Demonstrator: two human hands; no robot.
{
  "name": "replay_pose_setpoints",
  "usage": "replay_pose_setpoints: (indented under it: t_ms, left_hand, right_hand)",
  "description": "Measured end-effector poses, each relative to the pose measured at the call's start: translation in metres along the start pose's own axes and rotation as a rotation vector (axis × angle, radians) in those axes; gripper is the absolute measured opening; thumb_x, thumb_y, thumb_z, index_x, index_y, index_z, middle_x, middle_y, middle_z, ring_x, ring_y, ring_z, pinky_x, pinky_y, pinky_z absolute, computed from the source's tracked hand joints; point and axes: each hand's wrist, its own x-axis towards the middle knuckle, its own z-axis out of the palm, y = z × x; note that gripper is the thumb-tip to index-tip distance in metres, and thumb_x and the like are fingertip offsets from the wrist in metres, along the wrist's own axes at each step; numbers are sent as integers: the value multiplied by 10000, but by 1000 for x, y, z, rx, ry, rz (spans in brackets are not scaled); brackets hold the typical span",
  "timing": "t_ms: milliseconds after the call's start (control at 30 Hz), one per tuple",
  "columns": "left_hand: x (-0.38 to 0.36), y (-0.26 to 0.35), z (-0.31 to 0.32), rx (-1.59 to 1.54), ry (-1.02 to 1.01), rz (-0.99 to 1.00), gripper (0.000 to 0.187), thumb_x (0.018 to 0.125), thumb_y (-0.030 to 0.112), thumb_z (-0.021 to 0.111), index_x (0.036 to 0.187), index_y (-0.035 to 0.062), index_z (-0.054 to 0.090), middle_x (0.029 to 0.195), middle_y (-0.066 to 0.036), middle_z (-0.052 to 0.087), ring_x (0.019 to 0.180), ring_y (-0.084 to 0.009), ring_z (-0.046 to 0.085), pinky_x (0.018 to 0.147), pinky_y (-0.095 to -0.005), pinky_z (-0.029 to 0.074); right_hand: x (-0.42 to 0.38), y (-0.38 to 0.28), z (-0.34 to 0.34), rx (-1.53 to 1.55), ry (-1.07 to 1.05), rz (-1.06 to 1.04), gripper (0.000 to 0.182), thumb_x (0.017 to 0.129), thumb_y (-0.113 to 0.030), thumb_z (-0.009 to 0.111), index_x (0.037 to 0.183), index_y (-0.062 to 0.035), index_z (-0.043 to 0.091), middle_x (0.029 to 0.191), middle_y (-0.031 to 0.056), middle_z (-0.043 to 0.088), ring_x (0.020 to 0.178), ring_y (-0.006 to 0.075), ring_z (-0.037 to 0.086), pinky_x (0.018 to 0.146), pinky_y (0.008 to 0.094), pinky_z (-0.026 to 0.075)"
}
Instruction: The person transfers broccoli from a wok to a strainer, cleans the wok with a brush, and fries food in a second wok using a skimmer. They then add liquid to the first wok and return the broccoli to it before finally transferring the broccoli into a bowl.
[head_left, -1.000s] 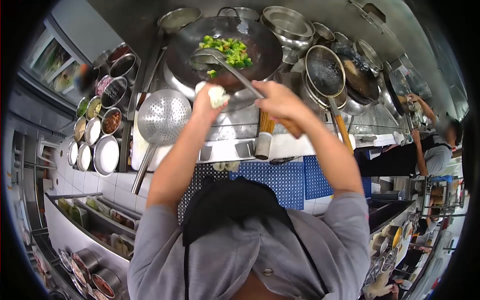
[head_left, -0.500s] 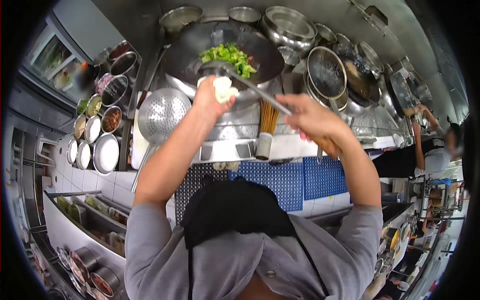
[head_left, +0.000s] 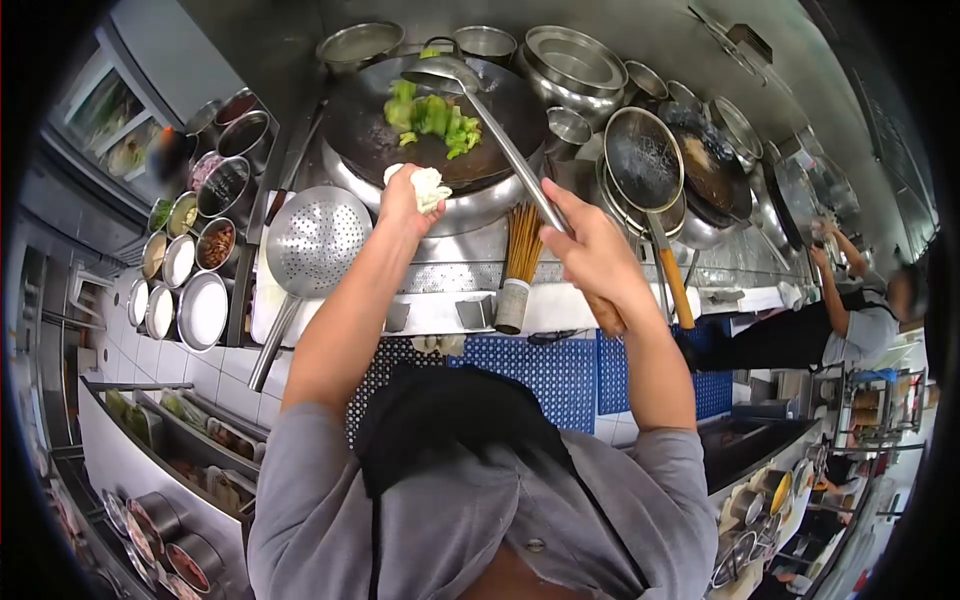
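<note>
My left hand (head_left: 404, 203) is closed round a bunched white cloth (head_left: 428, 190) at the near rim of a dark wok (head_left: 350, 120). Green vegetable pieces (head_left: 432, 117), blurred by motion, are in the wok. With its fingers wrapped round the long metal shaft, my right hand (head_left: 592, 245) holds a ladle (head_left: 505, 145) with a wooden handle end. The ladle's bowl is over the far part of the wok, beyond most of the greens.
A perforated strainer (head_left: 318, 238) lies left of the wok. A bamboo brush (head_left: 518, 265) stands near the counter edge. Right of it are a round sieve (head_left: 643, 160) and a second wok (head_left: 712, 165). Ingredient pots (head_left: 205, 310) are at left; another person (head_left: 845, 310) works at far right.
The ladle's bowl has moved away from me to the wok's far side, and my right hand has shifted left. The greens have spread and moved. My left hand has shifted slightly left.
</note>
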Motion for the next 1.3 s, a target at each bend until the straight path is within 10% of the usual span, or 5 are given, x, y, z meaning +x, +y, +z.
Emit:
replay_pose_setpoints:
  t_ms: [333, 667, 933, 1133, 1300]
  left_hand:
    - [24, 4, -11, 107, 9, -30, 175, 873, 309, 576, 956, 158, 606, 849, -37, 644, 754, -224, 625, 559, -354, 506]
    - [34, 2, 2, -80, 120, -88, 133, 899, 202, 542, 997, 116, 567, 939, -102, 620, 891, -289, 612, 732, -513, 566]
    - [4, 5, -10, -84, -27, -114, 90, 882, 210, 529, 864, 137, 578, 789, -32, 621, 670, -196, 588, 472, -292, 465]
    - [-81, -27, -38, -60, -66, -166, 71, 834, 195, 555, 897, 171, 576, 776, -19, 608, 625, -169, 579, 421, -288, 413]
    - [-37, 13, -1, -119, -28, -73, 69, 857, 198, 528, 830, 149, 567, 710, -23, 593, 584, -166, 561, 393, -269, 399]
  right_hand:
    - [68, 70, 54, -116, 26, -66, 587, 831, -147, 617, 1389, -25, 481, 941, 252, 639, 844, 351, 622, 785, 415, 479]
    - [-8, 1, -33, -237, -313, 159, 598, 838, -96, 623, 1414, -44, 470, 718, 127, 623, 487, 166, 567, 512, 328, 480]
    - [60, -3, 9, -207, -357, -2, 590, 825, -126, 628, 1394, -43, 490, 739, 146, 640, 477, 181, 589, 501, 346, 497]
    - [56, -4, 62, -248, -94, -22, 575, 849, -121, 625, 1398, -52, 471, 1064, 292, 639, 1031, 440, 607, 914, 478, 472]
    - [15, -12, 29, -70, -218, 39, 609, 847, -102, 652, 1423, -61, 458, 700, 121, 607, 557, 187, 575, 544, 326, 474]
